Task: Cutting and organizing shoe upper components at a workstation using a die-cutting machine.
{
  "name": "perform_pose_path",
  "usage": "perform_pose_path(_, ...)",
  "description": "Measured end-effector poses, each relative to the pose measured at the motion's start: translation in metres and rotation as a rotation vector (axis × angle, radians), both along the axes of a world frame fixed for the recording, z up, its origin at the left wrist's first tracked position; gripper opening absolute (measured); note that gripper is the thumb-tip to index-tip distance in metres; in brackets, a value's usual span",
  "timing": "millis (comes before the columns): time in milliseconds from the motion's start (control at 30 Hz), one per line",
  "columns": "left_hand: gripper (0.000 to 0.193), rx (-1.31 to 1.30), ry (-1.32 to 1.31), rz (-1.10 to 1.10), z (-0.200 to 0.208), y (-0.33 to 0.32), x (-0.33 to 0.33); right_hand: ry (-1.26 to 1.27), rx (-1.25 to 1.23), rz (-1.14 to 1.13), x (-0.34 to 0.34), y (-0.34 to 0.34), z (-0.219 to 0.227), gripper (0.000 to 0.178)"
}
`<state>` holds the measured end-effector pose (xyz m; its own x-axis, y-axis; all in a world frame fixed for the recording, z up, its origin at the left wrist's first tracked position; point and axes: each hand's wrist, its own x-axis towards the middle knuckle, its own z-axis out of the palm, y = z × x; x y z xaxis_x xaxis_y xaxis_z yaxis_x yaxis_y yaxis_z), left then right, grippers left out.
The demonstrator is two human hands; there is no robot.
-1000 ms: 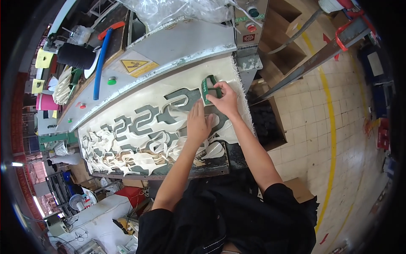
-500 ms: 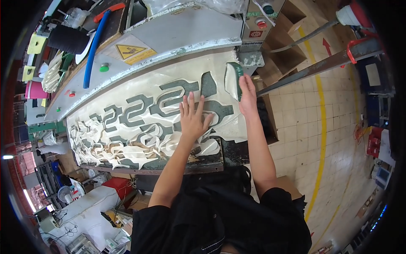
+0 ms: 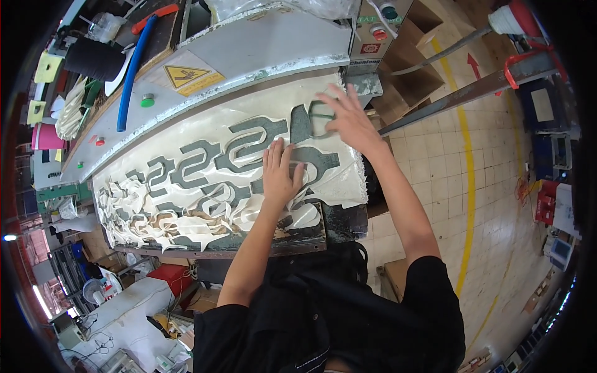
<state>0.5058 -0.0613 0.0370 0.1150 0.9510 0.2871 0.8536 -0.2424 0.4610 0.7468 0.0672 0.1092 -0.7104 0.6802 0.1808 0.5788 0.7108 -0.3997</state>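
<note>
A cream sheet of material (image 3: 239,109) covers the dark cutting bed, with several curved, forked shapes cut out of it. My left hand (image 3: 280,177) lies palm down on it, fingers stretched out, among the cut-outs. A green-edged cutting die (image 3: 321,116) rests on the sheet at the right end, beside a dark cut-out (image 3: 301,124). Over the right side of this die is my right hand (image 3: 356,121), fingers spread and bent; whether the fingertips touch it, I cannot tell. Crumpled cream offcuts (image 3: 205,221) are heaped along the near left of the bed.
Behind the sheet runs the machine's grey beam (image 3: 267,46) with a yellow warning label (image 3: 191,78). A blue tube (image 3: 134,78) hangs at the upper left. Cardboard boxes (image 3: 407,93) and a slanted metal bar (image 3: 460,96) stand right of the bed.
The cutting die, earlier held tilted on edge by my right hand, now lies flat on the sheet. My right hand has come over it with fingers spread. My left hand stays nearly in place.
</note>
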Motion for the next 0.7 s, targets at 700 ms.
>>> perform_pose_path(700,0.068,-0.077,-0.078,-0.173,0.007,0.003,0.034,0.332,-0.025,-0.54,-0.017,-0.062,-0.097,0.037)
